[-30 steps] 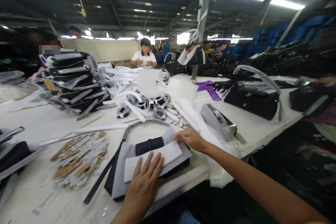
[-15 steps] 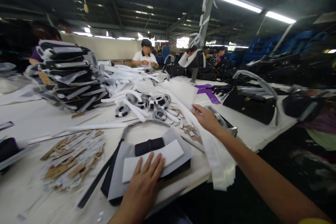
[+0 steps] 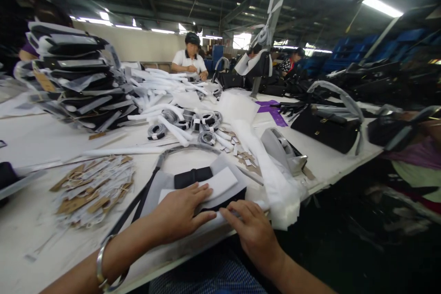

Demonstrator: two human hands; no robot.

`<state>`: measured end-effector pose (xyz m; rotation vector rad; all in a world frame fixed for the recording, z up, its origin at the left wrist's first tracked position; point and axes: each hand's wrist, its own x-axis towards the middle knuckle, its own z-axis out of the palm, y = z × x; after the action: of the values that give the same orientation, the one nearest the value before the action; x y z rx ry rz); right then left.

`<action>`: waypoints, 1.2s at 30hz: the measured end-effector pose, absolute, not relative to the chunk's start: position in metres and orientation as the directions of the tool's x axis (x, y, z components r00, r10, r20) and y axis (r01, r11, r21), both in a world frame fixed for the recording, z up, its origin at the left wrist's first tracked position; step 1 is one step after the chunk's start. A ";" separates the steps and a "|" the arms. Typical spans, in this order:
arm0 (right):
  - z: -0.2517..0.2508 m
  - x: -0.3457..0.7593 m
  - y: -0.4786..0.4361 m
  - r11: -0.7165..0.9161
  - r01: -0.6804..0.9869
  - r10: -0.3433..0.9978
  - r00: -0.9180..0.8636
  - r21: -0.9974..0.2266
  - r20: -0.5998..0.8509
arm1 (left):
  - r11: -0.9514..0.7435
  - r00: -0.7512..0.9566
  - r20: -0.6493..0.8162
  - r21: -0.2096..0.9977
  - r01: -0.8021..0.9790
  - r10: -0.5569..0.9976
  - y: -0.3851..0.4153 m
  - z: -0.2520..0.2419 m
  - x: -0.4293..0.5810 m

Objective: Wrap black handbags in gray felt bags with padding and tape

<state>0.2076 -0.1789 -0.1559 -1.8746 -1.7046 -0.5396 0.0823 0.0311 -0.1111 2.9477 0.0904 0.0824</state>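
Observation:
A black handbag [image 3: 227, 202] lies flat on the table before me, with grey-white tissue [image 3: 222, 165] and a white foam sheet [image 3: 222, 181] over it. My left hand [image 3: 186, 211] lies across the foam sheet and the bag's front, fingers stretched out and thumb apart. At the bag's near edge, my right hand [image 3: 253, 227] has bent fingers on a narrow white foam piece [image 3: 260, 204]; the hands partly hide its shape. The bag's handle [image 3: 189, 148], in clear wrap, arches away from me, and a dark strap [image 3: 136, 200] trails to the left.
Loose tags [image 3: 98, 190] lie left of the bag. Beyond are wrapped coils [image 3: 206, 138], white foam tubes [image 3: 161, 85] and stacked bags [image 3: 79, 78]. White sheeting [image 3: 275, 188] hangs over the edge beside a tape dispenser [image 3: 284, 147]. A co-worker [image 3: 189, 62] sits opposite.
My right hand has come back from the white sheeting to the bag's near edge. My left hand has shifted forward and turned across the bag. The view has tilted slightly.

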 end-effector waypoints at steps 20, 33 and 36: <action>-0.163 0.260 -0.154 0.082 0.995 0.817 -0.035 -0.057 0.575 | -0.987 0.968 0.230 -0.097 0.127 0.102 0.001 -0.160 0.078; -0.166 0.243 -0.190 -0.017 0.862 0.667 0.387 -0.506 0.636 | -0.962 0.934 0.309 -0.146 0.231 0.178 -0.024 -0.175 0.095; -0.174 0.237 -0.211 -0.138 0.431 0.669 0.704 -0.892 0.237 | -0.962 0.935 0.310 -0.148 0.228 0.173 -0.022 -0.176 0.094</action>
<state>0.2366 -0.2105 -0.1737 -1.7715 -0.8749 0.2593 0.0937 -0.0225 -0.1755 3.2689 0.3417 0.4970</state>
